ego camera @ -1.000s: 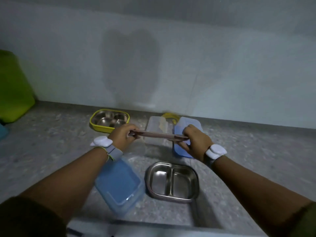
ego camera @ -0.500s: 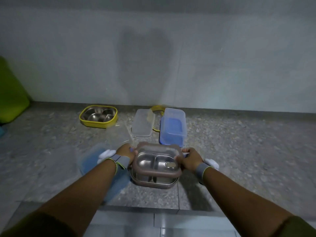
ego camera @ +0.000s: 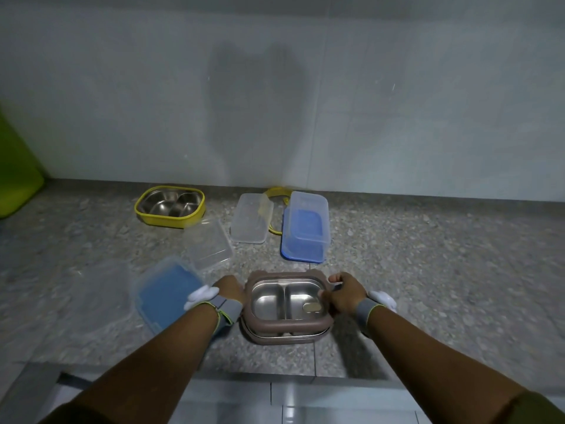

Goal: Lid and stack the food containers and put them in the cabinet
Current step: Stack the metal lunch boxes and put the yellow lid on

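A steel two-compartment container (ego camera: 286,334) sits near the counter's front edge with a brown-rimmed clear lid (ego camera: 287,324) lying on top of it. My left hand (ego camera: 230,289) grips the lid's left side and my right hand (ego camera: 344,293) grips its right side. A blue container (ego camera: 166,293) lies just left of my left wrist. Farther back stand a yellow-rimmed steel container (ego camera: 169,205), a clear lid (ego camera: 209,248), a clear container (ego camera: 251,221) and a lidded blue container (ego camera: 305,228).
A yellow lid (ego camera: 276,192) peeks out behind the clear and blue containers by the white wall. A green object (ego camera: 16,175) leans at the far left. The speckled stone counter (ego camera: 428,270) ends in a front edge below my arms.
The brown lid, held up over the back containers a second ago, has come down onto the steel container. Both hands came toward me with it and stay on its sides.
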Demonstrator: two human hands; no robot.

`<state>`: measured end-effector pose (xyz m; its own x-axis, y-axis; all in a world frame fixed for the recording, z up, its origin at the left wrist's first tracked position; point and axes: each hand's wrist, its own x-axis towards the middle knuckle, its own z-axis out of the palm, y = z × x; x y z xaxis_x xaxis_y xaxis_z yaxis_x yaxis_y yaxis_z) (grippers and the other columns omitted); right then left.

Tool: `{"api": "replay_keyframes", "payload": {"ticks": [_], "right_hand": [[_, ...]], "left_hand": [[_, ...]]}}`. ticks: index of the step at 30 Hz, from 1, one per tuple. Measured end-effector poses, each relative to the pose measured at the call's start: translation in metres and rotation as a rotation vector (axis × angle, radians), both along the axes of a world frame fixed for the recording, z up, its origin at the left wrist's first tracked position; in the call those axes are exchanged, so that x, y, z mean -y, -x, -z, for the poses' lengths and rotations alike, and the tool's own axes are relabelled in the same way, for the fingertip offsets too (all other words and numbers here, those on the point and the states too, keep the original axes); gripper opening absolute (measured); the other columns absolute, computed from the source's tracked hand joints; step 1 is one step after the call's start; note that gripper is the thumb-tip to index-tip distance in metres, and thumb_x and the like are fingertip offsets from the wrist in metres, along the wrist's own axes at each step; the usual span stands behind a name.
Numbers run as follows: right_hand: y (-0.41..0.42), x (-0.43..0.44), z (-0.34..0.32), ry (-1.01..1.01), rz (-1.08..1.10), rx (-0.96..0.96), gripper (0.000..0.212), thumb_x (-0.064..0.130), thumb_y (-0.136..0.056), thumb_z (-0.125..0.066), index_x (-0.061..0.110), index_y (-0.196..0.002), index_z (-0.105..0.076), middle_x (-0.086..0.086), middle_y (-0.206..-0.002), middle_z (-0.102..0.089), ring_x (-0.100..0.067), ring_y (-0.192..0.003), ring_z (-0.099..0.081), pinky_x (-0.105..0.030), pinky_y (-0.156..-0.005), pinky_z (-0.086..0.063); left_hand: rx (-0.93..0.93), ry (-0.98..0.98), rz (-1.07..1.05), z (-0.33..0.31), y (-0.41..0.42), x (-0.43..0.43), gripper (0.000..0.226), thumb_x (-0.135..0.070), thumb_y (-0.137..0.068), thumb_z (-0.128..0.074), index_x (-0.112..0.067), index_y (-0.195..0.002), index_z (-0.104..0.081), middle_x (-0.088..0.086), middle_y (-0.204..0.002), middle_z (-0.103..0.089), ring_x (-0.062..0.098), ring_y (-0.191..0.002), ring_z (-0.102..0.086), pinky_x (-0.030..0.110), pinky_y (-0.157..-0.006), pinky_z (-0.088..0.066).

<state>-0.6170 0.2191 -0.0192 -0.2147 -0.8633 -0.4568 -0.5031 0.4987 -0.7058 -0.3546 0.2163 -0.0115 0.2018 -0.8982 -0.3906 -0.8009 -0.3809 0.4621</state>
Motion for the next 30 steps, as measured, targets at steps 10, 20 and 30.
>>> {"api": "replay_keyframes", "payload": {"ticks": [10,20,30], "right_hand": [[-0.008,-0.015,-0.013,0.047,-0.108,-0.137,0.038,0.019,-0.084,-0.075,0.016,-0.116,-0.054,-0.003,-0.092,-0.064,-0.026,-0.091,-0.066,-0.041,-0.089,-0.055],[-0.01,-0.018,-0.014,-0.061,-0.119,-0.261,0.038,0.029,-0.08,-0.077,0.02,-0.109,-0.054,-0.01,-0.115,-0.067,-0.027,-0.103,-0.065,-0.04,-0.095,-0.053],[-0.017,-0.02,-0.025,-0.136,-0.233,-0.532,0.058,0.053,-0.078,-0.068,0.021,-0.123,-0.054,-0.01,-0.129,-0.052,-0.031,-0.115,-0.059,-0.043,-0.097,-0.049]], "left_hand": [[-0.192,0.188,-0.038,0.001,-0.006,-0.033,0.02,-0.013,-0.076,-0.06,-0.029,-0.068,-0.05,-0.006,-0.067,-0.056,0.021,-0.078,-0.062,0.023,-0.065,-0.042],[-0.19,0.136,0.074,-0.001,-0.005,-0.036,0.043,-0.034,-0.074,-0.046,-0.008,-0.097,-0.072,0.015,-0.104,-0.073,0.029,-0.1,-0.066,0.027,-0.082,-0.047],[0.106,0.107,0.165,0.008,0.014,-0.038,0.043,-0.04,-0.088,-0.057,-0.013,-0.12,-0.056,0.015,-0.121,-0.057,0.033,-0.113,-0.056,0.035,-0.09,-0.045]]}}
